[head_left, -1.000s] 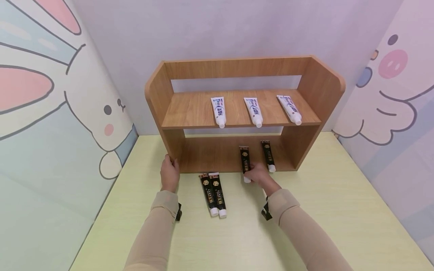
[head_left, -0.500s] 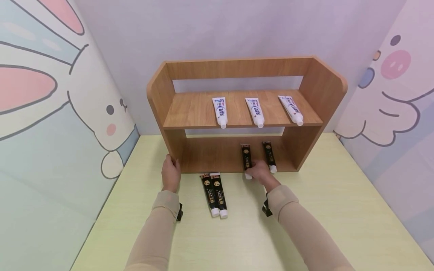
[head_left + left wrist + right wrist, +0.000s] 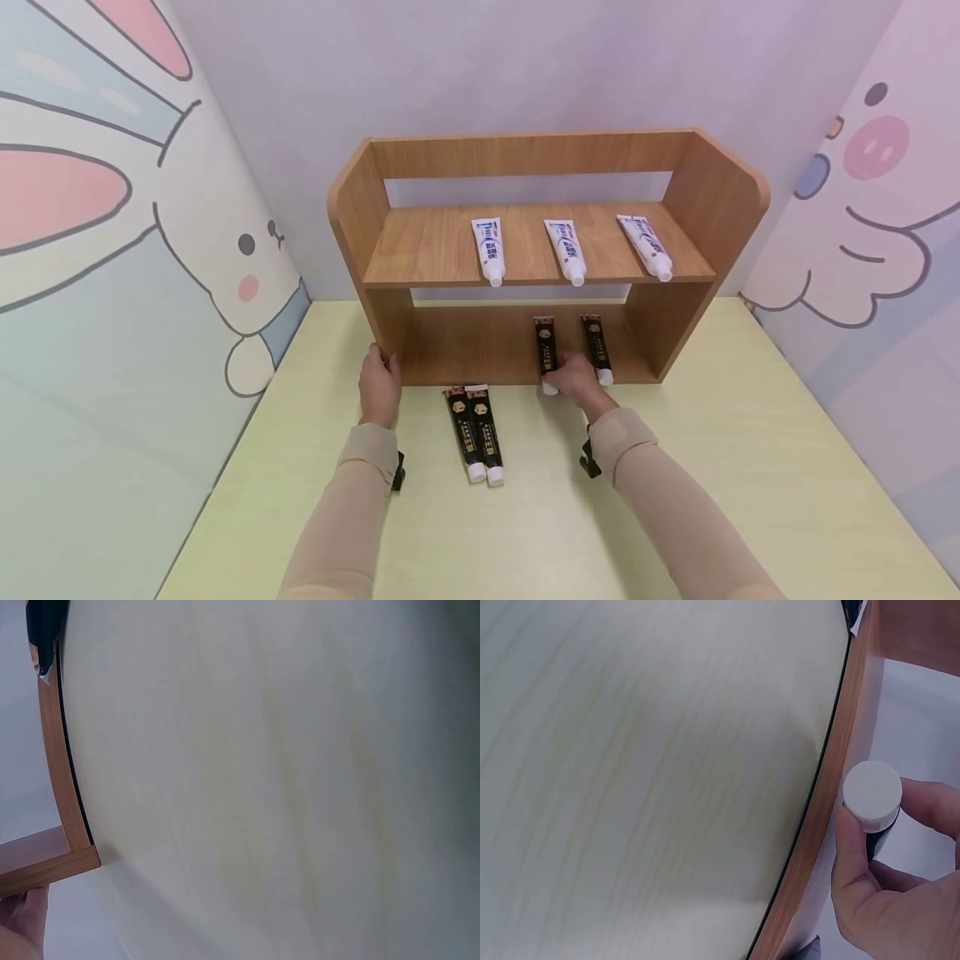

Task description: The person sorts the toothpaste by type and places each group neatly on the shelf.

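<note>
Tube (image 3: pixel 546 343) has slid deeper onto the lower shelf (image 3: pixel 465 343) — nearly level with its neighbour (image 3: pixel 596 346) now! Right hand (image 3: pixel 573 377) pinches its cap end, left hand (image 3: pixel 380 389) grips the rack (image 3: pixel 525 155) at eight o'clock — leaving a pair (image 3: pixel 486 429) on the bench (image 3: pixel 525 542), right hand's eight o'clock.

shelf (image 3: pixel 472 346): smooth wood-grain | tube cap (image 3: pixel 872 791): matt plastic | tabletop (image 3: pixel 540 533): smooth, faintly streaked | sleeves (image 3: pixel 330 521): cloth
</note>
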A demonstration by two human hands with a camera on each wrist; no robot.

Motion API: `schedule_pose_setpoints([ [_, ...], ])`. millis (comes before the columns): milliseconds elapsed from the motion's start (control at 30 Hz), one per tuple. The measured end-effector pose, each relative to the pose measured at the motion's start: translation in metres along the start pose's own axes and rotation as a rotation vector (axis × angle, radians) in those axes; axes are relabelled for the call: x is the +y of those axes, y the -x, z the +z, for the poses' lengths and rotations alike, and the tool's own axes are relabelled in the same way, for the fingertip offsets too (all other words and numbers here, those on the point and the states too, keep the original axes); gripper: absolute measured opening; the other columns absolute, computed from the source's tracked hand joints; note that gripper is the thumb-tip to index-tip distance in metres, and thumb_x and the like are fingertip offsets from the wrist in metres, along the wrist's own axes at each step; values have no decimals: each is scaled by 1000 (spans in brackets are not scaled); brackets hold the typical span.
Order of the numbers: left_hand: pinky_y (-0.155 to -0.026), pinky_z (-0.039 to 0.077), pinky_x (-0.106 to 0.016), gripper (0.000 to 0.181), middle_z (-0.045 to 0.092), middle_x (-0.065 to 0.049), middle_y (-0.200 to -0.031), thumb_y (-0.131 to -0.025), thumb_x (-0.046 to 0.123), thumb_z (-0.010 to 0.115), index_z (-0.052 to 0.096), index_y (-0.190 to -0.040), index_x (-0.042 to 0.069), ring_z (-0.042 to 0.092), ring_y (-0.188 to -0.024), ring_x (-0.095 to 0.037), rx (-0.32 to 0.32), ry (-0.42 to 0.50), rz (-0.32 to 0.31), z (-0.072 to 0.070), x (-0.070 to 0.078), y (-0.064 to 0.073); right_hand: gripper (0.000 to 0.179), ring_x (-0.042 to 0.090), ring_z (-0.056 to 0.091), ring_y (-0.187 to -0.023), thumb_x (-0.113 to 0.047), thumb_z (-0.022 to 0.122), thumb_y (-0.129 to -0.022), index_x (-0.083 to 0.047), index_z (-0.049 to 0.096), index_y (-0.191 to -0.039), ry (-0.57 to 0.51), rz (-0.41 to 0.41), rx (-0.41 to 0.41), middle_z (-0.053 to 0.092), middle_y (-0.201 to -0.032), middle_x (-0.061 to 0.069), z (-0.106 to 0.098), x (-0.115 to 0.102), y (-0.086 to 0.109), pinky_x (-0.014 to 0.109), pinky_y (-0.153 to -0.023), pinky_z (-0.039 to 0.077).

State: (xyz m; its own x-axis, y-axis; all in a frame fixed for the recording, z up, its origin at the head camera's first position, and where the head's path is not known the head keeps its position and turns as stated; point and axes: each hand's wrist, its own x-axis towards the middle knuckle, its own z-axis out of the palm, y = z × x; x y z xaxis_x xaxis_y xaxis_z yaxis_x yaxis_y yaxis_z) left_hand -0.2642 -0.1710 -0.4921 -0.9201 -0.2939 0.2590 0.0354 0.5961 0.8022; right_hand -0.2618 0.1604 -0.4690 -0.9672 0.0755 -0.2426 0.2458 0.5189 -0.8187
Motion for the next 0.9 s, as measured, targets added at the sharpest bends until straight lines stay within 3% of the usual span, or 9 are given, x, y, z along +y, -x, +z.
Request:
schedule_pose_setpoints([
  [400, -81, 50, -49, 22, 56, -20, -111, -102, 14, 51, 46, -118, 0, 57, -99, -36, -2, -3, -14, 1, -1, 0, 51, 35, 51, -103, -2, 67, -85, 6, 50, -133, 61, 4, -2, 54, -127, 25, 0, 1, -6, 48, -92, 46],
  [900, -85, 50, -50, 26, 55, -21, -116, -103, 15, 51, 46, -123, -1, 58, -104, -36, -11, 11, -16, 1, -2, -1, 54, 36, 52, -104, -4, 64, -86, 11, 47, -134, 121, -36, -9, 51, -131, 27, -1, -4, -11, 47, -90, 47],
])
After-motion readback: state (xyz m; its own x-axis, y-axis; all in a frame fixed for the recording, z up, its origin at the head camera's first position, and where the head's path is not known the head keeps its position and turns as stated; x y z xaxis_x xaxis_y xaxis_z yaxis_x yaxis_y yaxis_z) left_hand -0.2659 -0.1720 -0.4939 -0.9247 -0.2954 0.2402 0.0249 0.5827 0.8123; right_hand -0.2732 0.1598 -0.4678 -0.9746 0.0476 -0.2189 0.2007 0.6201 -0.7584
